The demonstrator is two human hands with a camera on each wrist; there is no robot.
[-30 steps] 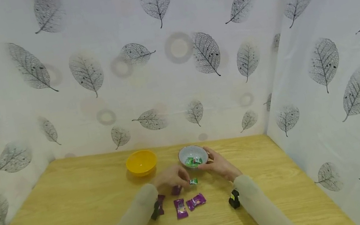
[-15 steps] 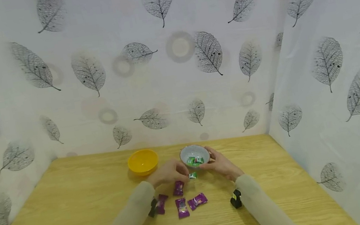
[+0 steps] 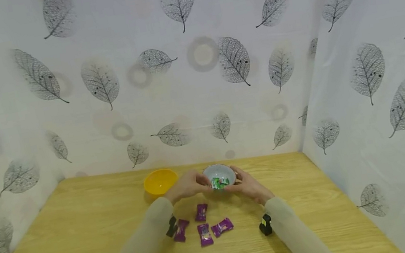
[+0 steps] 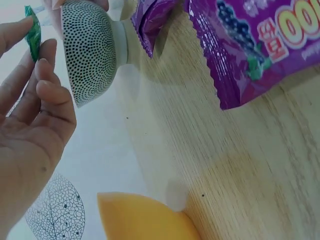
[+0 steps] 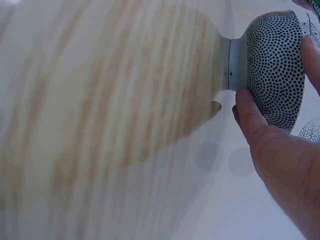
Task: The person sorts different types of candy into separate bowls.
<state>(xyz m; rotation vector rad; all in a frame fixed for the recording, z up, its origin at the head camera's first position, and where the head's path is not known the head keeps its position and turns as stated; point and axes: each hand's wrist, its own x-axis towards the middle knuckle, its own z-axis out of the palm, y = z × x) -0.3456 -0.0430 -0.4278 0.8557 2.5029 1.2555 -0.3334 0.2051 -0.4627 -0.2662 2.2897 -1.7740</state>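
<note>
In the left wrist view, a small green-wrapped candy [image 4: 34,37] sits pinched between the thumb and a fingertip of a person's left hand [image 4: 35,130], held before the mouth of a dotted bowl [image 4: 90,55], with a gap showing between candy and rim; the remaining fingers bend loosely, palm turned partly to the camera; purple packets [image 4: 255,45] lie on the wooden table [image 4: 175,135], and part of a yellow bowl [image 4: 145,217] shows below. In the right wrist view, the right hand [image 5: 285,160] spans the dotted bowl, one digit at the rim and another along the outer wall near the foot; a sliver of green shows at the upper corner. In the head view, both forearms, in pale sleeves [image 3: 142,245], reach forward and inward; the left hand arches at the bowl's left rim, fingertips drawn together, while the right curves around its opposite side; green candies [image 3: 220,183] lie inside, though the pinched one is hard to tell from them; four purple packets lie nearer the person, the yellow bowl behind the left wrist.
</note>
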